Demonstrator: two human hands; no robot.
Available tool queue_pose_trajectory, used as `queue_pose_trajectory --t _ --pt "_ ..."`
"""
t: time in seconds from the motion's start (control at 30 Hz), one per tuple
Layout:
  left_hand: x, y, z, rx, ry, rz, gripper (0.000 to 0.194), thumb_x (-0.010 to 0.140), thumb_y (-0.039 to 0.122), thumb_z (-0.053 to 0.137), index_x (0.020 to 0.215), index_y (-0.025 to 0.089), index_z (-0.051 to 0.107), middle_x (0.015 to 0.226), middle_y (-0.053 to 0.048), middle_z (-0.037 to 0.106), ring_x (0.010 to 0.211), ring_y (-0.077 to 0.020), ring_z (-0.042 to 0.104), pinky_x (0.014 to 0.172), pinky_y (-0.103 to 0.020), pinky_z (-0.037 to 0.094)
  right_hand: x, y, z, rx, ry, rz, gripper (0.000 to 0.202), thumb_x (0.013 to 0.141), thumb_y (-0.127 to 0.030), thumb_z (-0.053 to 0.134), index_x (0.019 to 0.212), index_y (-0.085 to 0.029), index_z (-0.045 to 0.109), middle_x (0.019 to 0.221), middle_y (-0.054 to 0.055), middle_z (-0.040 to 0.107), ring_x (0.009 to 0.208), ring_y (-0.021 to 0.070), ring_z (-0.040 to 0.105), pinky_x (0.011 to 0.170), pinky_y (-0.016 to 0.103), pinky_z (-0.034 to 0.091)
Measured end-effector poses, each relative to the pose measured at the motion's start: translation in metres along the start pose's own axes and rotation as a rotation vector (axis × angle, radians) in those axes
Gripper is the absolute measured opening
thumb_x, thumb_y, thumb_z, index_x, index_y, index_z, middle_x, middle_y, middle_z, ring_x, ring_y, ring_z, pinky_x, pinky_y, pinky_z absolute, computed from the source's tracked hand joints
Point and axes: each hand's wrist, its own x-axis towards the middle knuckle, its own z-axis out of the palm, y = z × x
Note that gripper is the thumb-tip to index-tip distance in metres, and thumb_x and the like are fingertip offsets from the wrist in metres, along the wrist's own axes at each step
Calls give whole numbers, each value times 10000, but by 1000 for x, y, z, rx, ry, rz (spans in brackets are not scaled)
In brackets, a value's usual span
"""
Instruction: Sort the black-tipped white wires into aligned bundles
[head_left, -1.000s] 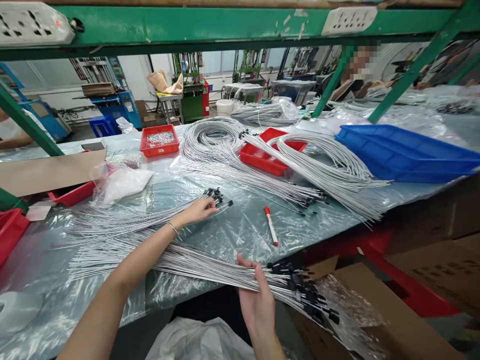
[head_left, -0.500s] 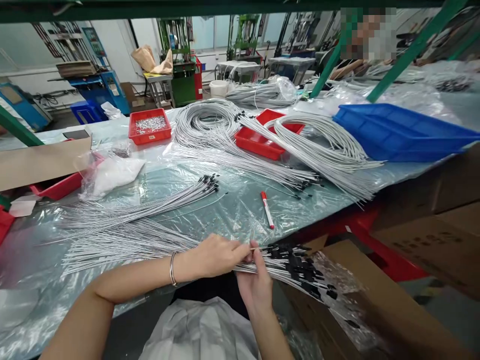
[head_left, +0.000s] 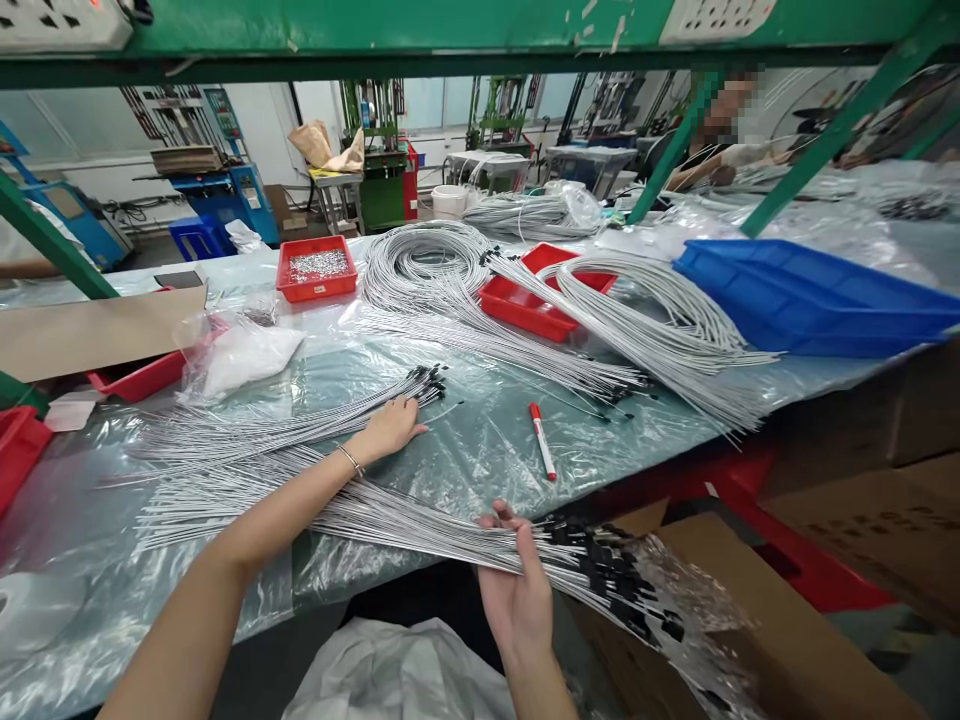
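Note:
My right hand is closed around a thick bundle of thin grey cables at the near table edge. The black-tipped ends of that bundle stick out to the right, past the edge. Farther in lies a second, smaller bundle of grey cables, also with black ends. My left hand rests over it just short of those ends, thumb apart from the fingers; the fingertips are partly hidden. A red-and-white marker lies to the right of my left hand.
Behind are cable coils, a red tray of small metal parts, another red tray and a blue bin. A plastic bag lies left. Cardboard boxes stand right, below the table. A person sits across.
My left hand has left the near bundle and moved up and left to the farther one. My right hand still holds the near bundle. The view has tilted slightly upward.

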Motion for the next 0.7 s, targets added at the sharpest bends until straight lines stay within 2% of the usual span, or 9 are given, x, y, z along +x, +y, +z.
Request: queue_pose_trajectory --t 0.1,0.2,0.33,0.47,0.57,0.7 --pt "2 -6 3 -148 30 19 245 892 356 386 864 151 517 870 -105 576 806 -216 547 745 -313 406 0 0 -1 -8 3 0 232 641 -399 723 718 -221 595 861 -29 581 836 157 556 865 366 415" --pt "2 -12 1 -259 115 -60 234 899 337 341 895 168 503 809 -88 579 739 -212 543 688 -314 389 -1 0 -3 -32 -31 -3 216 660 -397 704 706 -228 580 740 -35 557 905 188 562 931 408 378" --pt "0 -19 1 -304 162 -107 175 827 326 473 780 165 523 837 -102 571 770 -224 532 679 -314 370 -1 -1 -4 -27 -35 1 227 654 -394 709 705 -225 565 711 -40 532 903 192 557 945 416 362" --pt "5 -28 -1 -434 177 -105 230 811 372 476 749 161 541 783 -68 584 747 -197 529 671 -296 376 0 0 -5 -8 -71 20 216 685 -388 690 710 -226 549 700 -43 502 823 165 534 915 394 368" --pt "12 -36 -4 -560 154 -83 291 803 412 466 740 138 542 720 -39 592 685 -153 530 640 -259 397 1 0 -2 -14 -113 -24 210 716 -374 667 690 -224 523 652 -54 445 705 128 482 895 366 364" --pt "13 -40 -13 -634 153 -92 360 837 421 382 772 105 541 678 -48 594 590 -125 501 574 -243 393 2 2 2 -57 -128 -78 172 718 -349 660 736 -245 524 614 -62 393 628 124 433 856 386 374"
